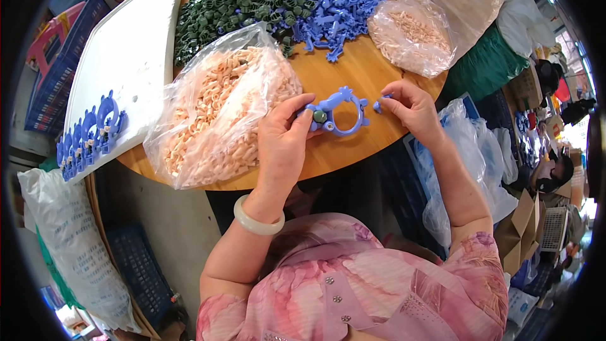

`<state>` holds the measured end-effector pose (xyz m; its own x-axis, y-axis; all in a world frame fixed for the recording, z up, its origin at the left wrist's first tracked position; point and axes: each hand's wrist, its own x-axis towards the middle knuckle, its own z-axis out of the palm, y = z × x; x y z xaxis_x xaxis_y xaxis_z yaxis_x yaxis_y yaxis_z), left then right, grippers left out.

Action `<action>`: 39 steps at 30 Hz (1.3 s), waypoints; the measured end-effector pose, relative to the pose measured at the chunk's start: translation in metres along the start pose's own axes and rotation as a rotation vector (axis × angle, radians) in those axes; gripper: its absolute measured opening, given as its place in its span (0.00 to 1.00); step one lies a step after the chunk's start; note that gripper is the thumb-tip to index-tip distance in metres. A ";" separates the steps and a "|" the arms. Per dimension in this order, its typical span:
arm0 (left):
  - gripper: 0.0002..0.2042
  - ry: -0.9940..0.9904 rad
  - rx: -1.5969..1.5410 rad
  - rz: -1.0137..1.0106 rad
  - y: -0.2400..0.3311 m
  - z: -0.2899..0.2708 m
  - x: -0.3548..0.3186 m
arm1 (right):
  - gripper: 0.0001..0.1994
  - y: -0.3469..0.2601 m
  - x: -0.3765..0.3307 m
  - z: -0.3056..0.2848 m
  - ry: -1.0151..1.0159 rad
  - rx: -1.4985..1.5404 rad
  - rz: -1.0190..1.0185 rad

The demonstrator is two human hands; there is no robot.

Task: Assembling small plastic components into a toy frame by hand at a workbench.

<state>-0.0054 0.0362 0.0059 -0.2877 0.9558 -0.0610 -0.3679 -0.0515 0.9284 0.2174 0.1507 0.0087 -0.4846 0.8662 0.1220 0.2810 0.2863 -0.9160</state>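
My left hand (281, 142) pinches the left side of a blue plastic ring-shaped toy part (343, 94) between thumb and fingers. A small dark green piece (319, 116) sits on that part, close to my fingertips. To the right of the ring, my right hand (413, 112) is closed on a small blue plastic piece (378, 106), held between thumb and forefinger and apart from the ring. Both hands are over the near edge of the round wooden table (353, 66).
An open clear bag of peach-coloured pieces (218, 129) lies left of my hands. Beyond are piles of dark green pieces (246, 6) and blue pieces (338, 16). A smaller bag (413, 33) rests at right. Several blue ring toys (91, 136) stand on a white board (129, 38).
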 end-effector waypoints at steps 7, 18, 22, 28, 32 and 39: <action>0.12 0.011 -0.031 0.009 -0.002 -0.001 -0.001 | 0.09 -0.017 -0.008 -0.012 0.021 -0.521 -0.126; 0.12 0.015 -0.023 0.002 0.000 0.001 0.000 | 0.05 -0.010 -0.013 -0.008 -0.001 -0.532 -0.438; 0.12 0.000 -0.051 -0.018 -0.001 0.001 0.002 | 0.06 -0.024 -0.019 0.014 0.043 -0.198 -0.188; 0.11 0.018 -0.060 -0.029 -0.002 0.000 0.002 | 0.10 -0.058 -0.021 0.037 0.040 -0.227 -0.368; 0.11 0.010 -0.068 -0.040 -0.003 0.000 0.002 | 0.11 -0.061 -0.021 0.050 0.029 -0.390 -0.511; 0.11 0.017 -0.058 -0.040 -0.002 -0.001 0.003 | 0.10 -0.058 -0.019 0.057 0.101 -0.521 -0.718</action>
<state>-0.0066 0.0385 0.0030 -0.2863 0.9524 -0.1042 -0.4301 -0.0306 0.9023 0.1627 0.0942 0.0376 -0.6207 0.4313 0.6547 0.2907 0.9022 -0.3186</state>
